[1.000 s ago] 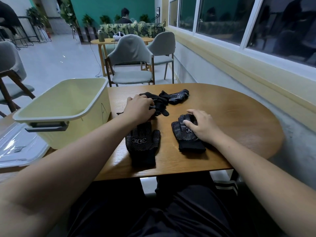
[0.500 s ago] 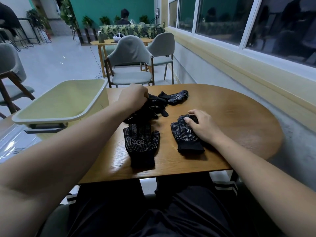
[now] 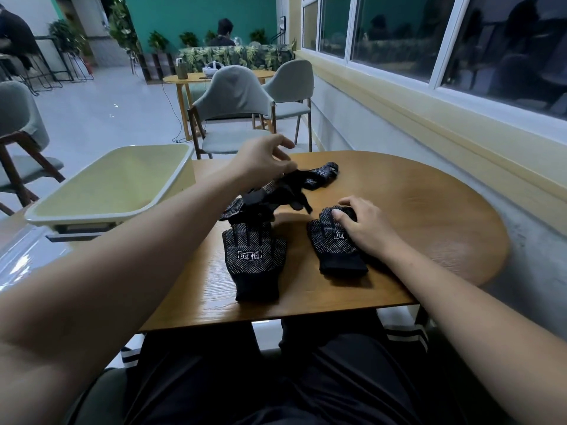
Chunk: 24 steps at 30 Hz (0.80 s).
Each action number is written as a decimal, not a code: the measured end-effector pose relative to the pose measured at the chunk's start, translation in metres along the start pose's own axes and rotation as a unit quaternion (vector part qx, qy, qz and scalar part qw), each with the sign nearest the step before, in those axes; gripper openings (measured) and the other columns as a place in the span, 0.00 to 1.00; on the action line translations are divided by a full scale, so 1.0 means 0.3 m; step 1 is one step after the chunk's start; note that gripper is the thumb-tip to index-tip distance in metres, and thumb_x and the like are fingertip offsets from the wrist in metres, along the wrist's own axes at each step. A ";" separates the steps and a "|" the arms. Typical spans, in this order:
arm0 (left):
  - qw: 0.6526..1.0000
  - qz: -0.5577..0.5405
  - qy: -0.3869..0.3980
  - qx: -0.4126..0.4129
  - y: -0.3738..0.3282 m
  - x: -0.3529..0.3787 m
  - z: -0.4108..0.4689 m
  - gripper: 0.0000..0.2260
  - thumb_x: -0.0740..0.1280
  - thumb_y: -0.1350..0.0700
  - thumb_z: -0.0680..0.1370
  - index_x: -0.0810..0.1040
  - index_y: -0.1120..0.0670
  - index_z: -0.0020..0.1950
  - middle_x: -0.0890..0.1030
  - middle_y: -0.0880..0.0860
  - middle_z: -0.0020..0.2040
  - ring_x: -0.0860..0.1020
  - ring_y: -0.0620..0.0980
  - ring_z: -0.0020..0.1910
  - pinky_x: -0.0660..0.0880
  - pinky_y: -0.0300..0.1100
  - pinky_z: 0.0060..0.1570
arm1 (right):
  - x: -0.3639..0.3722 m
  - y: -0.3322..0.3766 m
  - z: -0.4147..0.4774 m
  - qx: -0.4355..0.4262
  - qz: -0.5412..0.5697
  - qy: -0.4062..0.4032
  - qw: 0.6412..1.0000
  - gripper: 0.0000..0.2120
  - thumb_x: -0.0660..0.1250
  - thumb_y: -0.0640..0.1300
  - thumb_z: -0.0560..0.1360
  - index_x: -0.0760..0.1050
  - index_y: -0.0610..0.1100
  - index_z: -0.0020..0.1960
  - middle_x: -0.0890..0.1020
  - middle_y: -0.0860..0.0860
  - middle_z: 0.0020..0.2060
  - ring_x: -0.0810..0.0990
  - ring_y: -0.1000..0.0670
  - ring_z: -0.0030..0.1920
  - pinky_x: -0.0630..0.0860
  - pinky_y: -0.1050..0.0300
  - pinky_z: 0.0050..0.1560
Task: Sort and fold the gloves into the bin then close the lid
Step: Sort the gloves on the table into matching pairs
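Observation:
My left hand (image 3: pixel 260 162) pinches a black dotted glove (image 3: pixel 270 196) and holds it lifted above the wooden table (image 3: pixel 414 216). Its fingers dangle over another black glove (image 3: pixel 253 259) that lies flat, palm up, near the front edge. My right hand (image 3: pixel 362 227) rests on a third black glove (image 3: pixel 336 245) lying flat to the right, fingers pressing its finger end. A fourth glove (image 3: pixel 322 176) lies farther back on the table. The pale yellow-green bin (image 3: pixel 165 191) stands open at the table's left side.
A clear plastic lid (image 3: pixel 27 256) lies at the far left below the bin. Grey chairs (image 3: pixel 236 111) stand behind the table. A wall with windows runs along the right. People sit in the background.
My left hand has risen from the table, lifting the bunched glove upward and toward me. My right hand stays on the right glove.

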State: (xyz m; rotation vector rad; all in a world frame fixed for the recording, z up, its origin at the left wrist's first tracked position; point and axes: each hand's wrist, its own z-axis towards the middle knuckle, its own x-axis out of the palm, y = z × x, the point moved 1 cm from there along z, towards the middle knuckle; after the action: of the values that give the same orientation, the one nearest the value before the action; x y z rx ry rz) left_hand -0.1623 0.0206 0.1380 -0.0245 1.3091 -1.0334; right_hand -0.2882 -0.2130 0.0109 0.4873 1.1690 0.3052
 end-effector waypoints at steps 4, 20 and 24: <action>0.999 -0.019 0.040 -0.012 0.021 0.035 -0.030 0.18 0.76 0.50 0.79 0.80 0.48 0.68 0.85 0.45 0.55 0.85 0.45 0.51 0.81 0.39 0.50 | 0.002 -0.007 0.001 0.002 0.004 -0.001 1.000 0.27 0.60 0.62 0.78 0.78 0.43 0.66 0.83 0.45 0.62 0.78 0.43 0.64 0.72 0.48 0.66; 0.956 0.246 0.081 0.135 0.182 0.056 -0.179 0.05 0.74 0.53 0.73 0.82 0.47 0.47 0.74 0.41 0.42 0.77 0.50 0.47 0.72 0.45 0.43 | 0.006 -0.006 0.003 0.000 -0.002 0.000 1.000 0.27 0.59 0.62 0.78 0.79 0.44 0.66 0.83 0.46 0.62 0.79 0.44 0.64 0.72 0.48 0.66; 0.930 0.325 0.122 0.121 0.216 0.047 -0.193 0.14 0.70 0.58 0.74 0.80 0.44 0.56 0.78 0.45 0.52 0.75 0.51 0.56 0.71 0.49 0.52 | 0.007 -0.008 0.004 0.001 0.004 0.001 1.000 0.28 0.59 0.63 0.78 0.79 0.44 0.65 0.83 0.46 0.61 0.78 0.44 0.64 0.71 0.50 0.65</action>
State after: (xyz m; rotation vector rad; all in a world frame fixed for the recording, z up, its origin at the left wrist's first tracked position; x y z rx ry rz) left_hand -0.1705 0.0792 0.0729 0.7031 1.2687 -0.6226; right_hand -0.2864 -0.2144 0.0083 0.4926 1.1700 0.3115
